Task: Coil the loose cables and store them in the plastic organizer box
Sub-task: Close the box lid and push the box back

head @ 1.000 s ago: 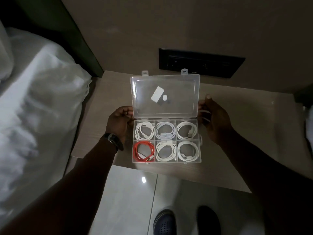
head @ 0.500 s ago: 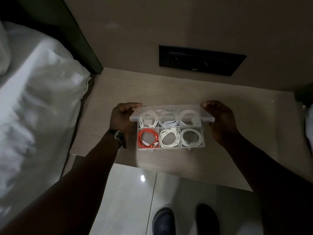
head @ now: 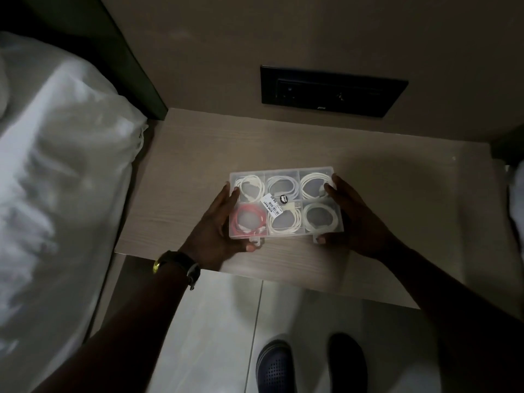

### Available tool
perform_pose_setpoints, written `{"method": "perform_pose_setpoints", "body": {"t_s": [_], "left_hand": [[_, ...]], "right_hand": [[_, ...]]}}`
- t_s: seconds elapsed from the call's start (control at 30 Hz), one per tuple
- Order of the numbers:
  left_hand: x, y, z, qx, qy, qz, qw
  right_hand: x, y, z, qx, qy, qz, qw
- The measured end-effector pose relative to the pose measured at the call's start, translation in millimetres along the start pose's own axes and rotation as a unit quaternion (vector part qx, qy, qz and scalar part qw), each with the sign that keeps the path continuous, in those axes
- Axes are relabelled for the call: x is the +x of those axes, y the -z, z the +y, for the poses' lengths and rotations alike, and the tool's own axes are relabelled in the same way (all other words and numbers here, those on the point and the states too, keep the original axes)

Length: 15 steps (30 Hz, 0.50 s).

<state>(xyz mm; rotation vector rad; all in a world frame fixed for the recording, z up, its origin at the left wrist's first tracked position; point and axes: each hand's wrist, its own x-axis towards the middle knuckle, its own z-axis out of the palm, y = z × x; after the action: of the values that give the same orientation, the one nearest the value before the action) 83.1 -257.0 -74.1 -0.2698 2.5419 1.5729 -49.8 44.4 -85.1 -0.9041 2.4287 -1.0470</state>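
Bedding [head: 56,171], wall panel [head: 331,90], perhaps clogs [head: 276,367]

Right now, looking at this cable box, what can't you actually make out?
- Head view: whether the front latches are snapped; thumbs cover them.
- Label small print: too small.
- Wall panel sockets: too dark.
- Box side walls: hidden by left hand and right hand.

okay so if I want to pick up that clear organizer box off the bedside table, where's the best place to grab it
Probably by its two short ends, one hand from each side, as the left hand and right hand hold the organizer box now. It lies flat and wide on the table, lid down, and level lifting should keep the coiled cables in their compartments.
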Motion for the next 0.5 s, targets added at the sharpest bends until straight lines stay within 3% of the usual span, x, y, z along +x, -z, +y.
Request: {"method": "perform_pose_setpoints", "body": {"t_s": [0.13,0.3,0.5], "left_hand": [[-0.5,-5.8,-1.5,0.099,-0.026,0.053,0.993],[-3.4,-12.5,-4.9,0.238,-0.107,0.104,0.96],[-6.8,-17.7,-11.1,0.301,-0.121,0.097,0.941]], "right_hand": [[0.1,-3.0,2.1,-0.047,-0.012,0.002,0.999],[-4.4,-2.8,1.8,-0.128,-0.007,-0.008,0.992],[-7.9,-9.1,-7.2,-0.184,0.029,-0.004,0.982]]}}
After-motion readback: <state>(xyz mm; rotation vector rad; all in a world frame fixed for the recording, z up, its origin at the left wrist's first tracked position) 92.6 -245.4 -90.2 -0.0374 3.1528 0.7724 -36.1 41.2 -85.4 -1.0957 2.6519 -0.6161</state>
